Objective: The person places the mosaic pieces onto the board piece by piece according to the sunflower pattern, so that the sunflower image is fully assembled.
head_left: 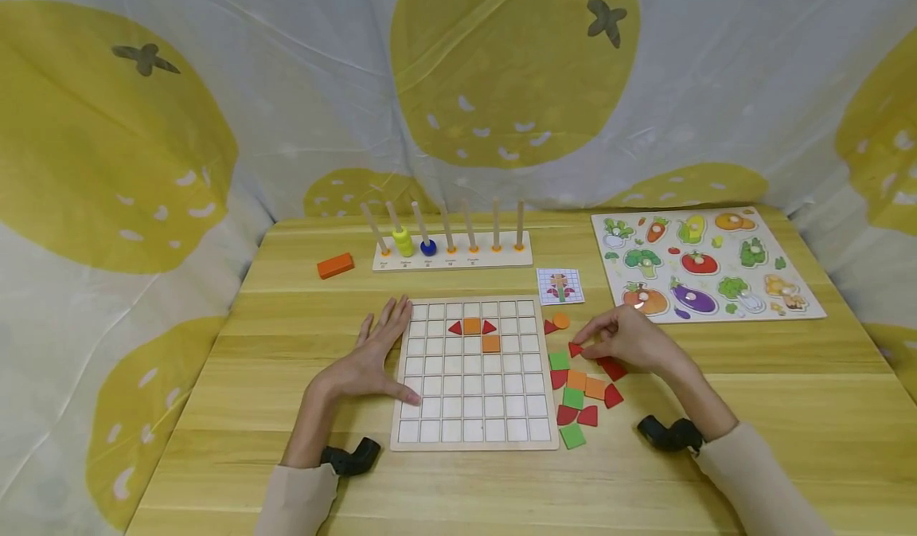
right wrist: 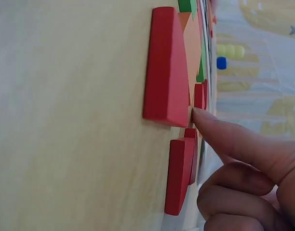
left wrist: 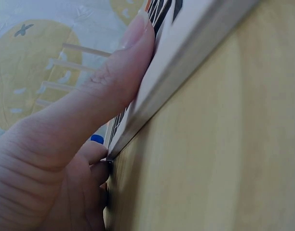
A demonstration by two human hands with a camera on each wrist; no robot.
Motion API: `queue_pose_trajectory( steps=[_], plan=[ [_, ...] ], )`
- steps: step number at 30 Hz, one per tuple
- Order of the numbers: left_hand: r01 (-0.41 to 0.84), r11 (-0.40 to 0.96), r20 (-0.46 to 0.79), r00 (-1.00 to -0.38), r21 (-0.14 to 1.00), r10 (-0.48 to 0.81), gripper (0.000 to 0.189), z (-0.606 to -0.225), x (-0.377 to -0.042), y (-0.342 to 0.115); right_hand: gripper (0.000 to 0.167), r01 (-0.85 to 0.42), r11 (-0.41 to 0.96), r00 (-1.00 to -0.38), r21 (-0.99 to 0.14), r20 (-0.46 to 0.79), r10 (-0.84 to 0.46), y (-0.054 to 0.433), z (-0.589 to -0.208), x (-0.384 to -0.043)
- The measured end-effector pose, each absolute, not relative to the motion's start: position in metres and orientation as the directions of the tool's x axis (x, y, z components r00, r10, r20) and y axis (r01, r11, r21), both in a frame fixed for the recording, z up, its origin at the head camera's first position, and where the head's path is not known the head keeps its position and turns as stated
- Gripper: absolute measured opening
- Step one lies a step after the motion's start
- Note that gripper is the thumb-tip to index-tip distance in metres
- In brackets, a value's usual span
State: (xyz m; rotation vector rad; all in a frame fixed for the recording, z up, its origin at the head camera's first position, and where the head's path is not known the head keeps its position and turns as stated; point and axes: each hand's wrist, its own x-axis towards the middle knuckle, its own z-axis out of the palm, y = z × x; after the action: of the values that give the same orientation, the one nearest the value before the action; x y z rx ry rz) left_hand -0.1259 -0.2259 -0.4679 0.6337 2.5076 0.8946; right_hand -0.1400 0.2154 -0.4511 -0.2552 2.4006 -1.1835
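My left hand (head_left: 368,365) lies spread at the left edge of a wooden grid board (head_left: 473,407), its thumb over the board's face and its fingers along the side. Near the top of the grid sit an orange square (head_left: 471,326) between two red triangles and another orange square (head_left: 490,344) one row lower. Right of the board, my right hand (head_left: 630,341) pinches a small red triangle (head_left: 575,350) between thumb and index finger, low over the table. Around it lie loose red, orange and green pieces, among them a green square (head_left: 573,436) and an orange circle (head_left: 561,321).
A small pattern card (head_left: 560,287) lies beyond the board's right corner. Behind the board stands a peg rack (head_left: 453,254) with yellow and blue beads. An orange block (head_left: 335,266) is at the back left, and a vegetable puzzle board (head_left: 705,265) at the back right.
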Motion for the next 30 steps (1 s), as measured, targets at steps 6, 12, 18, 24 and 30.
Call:
queue_pose_trajectory(
  steps=[6, 12, 18, 24, 30],
  plan=[
    [0.274, 0.693, -0.219, -0.817, 0.667, 0.534, 0.149, -0.468, -0.126, -0.226, 0.021, 0.034, 0.603, -0.876, -0.797, -0.314, -0.366, 0.209, -0.452, -0.141],
    [0.275, 0.691, -0.218, -0.816, 0.668, 0.536, 0.148, -0.468, -0.126, -0.226, 0.021, 0.025, 0.615, -0.883, -0.788, -0.306, -0.357, 0.205, -0.452, -0.142],
    [0.272, 0.694, -0.220, -0.818, 0.666, 0.532, 0.149, -0.467, -0.126, -0.226, 0.021, 0.018, 0.607, -0.879, -0.795, -0.302, -0.370, 0.204, -0.452, -0.143],
    [0.277, 0.695, -0.218, -0.817, 0.664, 0.534, 0.148, -0.467, -0.126, -0.226, 0.019, 0.004, 0.618, -0.886, -0.786, -0.289, -0.362, 0.202, -0.452, -0.142],
    [0.278, 0.696, -0.219, -0.817, 0.662, 0.534, 0.148, -0.467, -0.126, -0.226, 0.018, 0.001, 0.604, -0.897, -0.797, -0.268, -0.353, 0.198, -0.448, -0.142]
  ],
)
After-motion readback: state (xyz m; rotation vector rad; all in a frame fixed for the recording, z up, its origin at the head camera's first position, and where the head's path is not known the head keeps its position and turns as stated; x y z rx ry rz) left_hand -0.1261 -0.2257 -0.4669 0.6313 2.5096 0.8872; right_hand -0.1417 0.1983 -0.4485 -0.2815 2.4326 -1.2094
